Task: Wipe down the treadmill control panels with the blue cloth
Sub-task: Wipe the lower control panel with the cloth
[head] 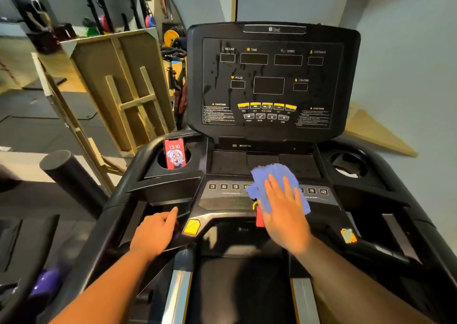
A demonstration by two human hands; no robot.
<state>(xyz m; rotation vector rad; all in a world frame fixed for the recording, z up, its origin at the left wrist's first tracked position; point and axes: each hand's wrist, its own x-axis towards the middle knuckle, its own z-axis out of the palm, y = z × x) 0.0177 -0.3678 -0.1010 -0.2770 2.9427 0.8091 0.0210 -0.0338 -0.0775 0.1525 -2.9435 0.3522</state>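
treadmill console (173, 182) | blue cloth (272, 175) on panel | phone (174, 153) in cupholder

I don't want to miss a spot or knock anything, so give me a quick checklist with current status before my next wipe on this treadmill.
1. Crumpled blue cloth under flat right hand: ok.
2. Cloth on the lower black button panel: ok.
3. Left hand steadying on the black side handle: ok.
4. Upright black display console dry: not ok, drips and streaks show.
5. Red phone in the left cup holder, clear of the cloth: ok.
6. Red safety key beside the cloth seated: cannot tell.
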